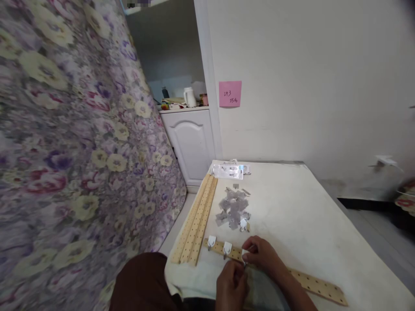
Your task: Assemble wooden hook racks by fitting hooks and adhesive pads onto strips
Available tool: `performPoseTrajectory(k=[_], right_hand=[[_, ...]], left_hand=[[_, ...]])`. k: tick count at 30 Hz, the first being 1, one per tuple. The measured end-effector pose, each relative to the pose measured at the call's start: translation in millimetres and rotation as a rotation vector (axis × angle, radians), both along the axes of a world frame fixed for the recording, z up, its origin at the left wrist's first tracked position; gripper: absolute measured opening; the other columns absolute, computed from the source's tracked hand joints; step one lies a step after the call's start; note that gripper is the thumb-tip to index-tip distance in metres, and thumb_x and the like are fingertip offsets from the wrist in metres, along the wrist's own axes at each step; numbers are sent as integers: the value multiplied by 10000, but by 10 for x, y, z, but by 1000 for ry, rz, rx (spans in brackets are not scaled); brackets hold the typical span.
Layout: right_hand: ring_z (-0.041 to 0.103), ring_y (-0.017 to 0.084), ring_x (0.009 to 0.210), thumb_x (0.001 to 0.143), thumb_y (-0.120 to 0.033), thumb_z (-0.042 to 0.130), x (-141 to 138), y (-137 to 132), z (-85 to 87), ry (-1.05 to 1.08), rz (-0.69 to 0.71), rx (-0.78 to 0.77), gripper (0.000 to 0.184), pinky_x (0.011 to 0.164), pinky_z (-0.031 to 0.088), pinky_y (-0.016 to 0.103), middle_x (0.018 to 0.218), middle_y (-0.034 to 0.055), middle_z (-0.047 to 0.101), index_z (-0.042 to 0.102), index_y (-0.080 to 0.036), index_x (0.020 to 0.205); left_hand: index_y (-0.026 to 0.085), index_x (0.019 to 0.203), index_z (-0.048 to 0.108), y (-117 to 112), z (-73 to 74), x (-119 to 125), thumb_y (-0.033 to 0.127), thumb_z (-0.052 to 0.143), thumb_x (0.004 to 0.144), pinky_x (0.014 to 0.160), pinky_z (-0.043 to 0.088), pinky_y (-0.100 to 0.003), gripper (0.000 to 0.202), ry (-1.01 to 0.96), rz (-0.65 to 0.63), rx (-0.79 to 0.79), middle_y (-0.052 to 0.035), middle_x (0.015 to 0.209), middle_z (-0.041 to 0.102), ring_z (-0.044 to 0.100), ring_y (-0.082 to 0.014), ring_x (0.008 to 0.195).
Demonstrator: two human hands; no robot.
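Note:
A perforated wooden strip [324, 287] lies across the near part of the table, its middle hidden by my hands. Two white hooks [227, 248] with metal prongs sit on its left end. My right hand [261, 255] is closed, thumb and fingers pinching a third white hook [244, 254] at the strip. Just below it, my left hand [231, 283] has its fingers pinched together by the metal part of that same hook. Whatever is between the left fingertips is too small to make out. Beyond the hands, another white hook [243, 223] lies beside a pile of clear, greyish square pieces [234, 207].
Several more perforated wooden strips [197, 220] lie along the table's left edge. A clear package [227, 171] with hooks rests at the far end of the white-covered table [292, 207]. A floral curtain [81, 151] hangs at left; a pink note [230, 93] is on the wall.

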State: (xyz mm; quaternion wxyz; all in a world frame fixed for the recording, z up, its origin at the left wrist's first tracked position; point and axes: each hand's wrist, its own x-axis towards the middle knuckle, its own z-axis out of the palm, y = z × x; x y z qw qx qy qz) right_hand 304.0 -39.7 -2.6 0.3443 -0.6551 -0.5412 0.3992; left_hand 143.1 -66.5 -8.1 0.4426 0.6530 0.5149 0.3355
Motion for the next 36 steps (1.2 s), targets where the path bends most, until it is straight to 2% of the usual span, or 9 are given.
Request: performPoseTrajectory(k=[10,15,18,21,23,26,31,36], right_hand=[[594,151,652,567,-210,656,7,0,-17,99,21,-8,222,587,423,227,669,-6,650,629,-176,785],[557,141,604,669,-293,604,-3,52,99,87,25,63,179,562,401,229,610,-10,608,620,-155,783],[569,158,681,661,-224,589,-124,139,215,-31,34,163,184,638,426,252,727,16,635,651,-167,825],[566,181,822,650,-156,568,-294,226,302,-114,156,289,262,781,424,290,885,37,639,685,-212,878],[554,195,890,662,-154,560,-386,271,324,-149,229,317,263,848,401,312,911,41,634,702,-231,870],[554,199,886,670,-177,568,-457,320,308,-193,246,273,213,847,393,313,871,43,638,719,-226,812],[557,148,714,618,-187,620,-459,380,218,-152,203,143,174,674,405,244,779,20,644,726,-209,754],[574,134,658,581,-192,658,-424,445,112,-77,206,56,187,590,393,215,715,-1,678,728,-203,754]], left_hand=[[214,675,474,21,-144,-4,199,506,687,487,345,-215,38,-13,24,-28,60,536,487,476,-115,475],[211,692,493,12,-128,-5,204,520,677,505,344,-216,31,-38,29,-25,61,552,480,467,-115,496],[204,697,507,-4,-70,-5,186,517,668,514,329,-221,36,-21,21,15,55,565,472,429,-110,505],[203,687,498,-21,-19,0,189,506,676,521,317,-223,19,-12,21,39,52,564,459,407,-111,518],[205,678,485,-28,-7,5,194,498,684,525,311,-224,18,-16,28,43,50,565,445,409,-116,534],[208,668,471,-29,-13,4,175,481,686,541,308,-230,39,-8,33,53,46,569,438,413,-122,555],[207,680,464,-17,0,-7,107,471,635,541,305,-230,110,8,-8,54,47,578,449,430,-122,553],[208,674,471,-14,-2,0,123,486,658,525,305,-224,89,-19,-13,4,48,575,463,425,-116,539]])
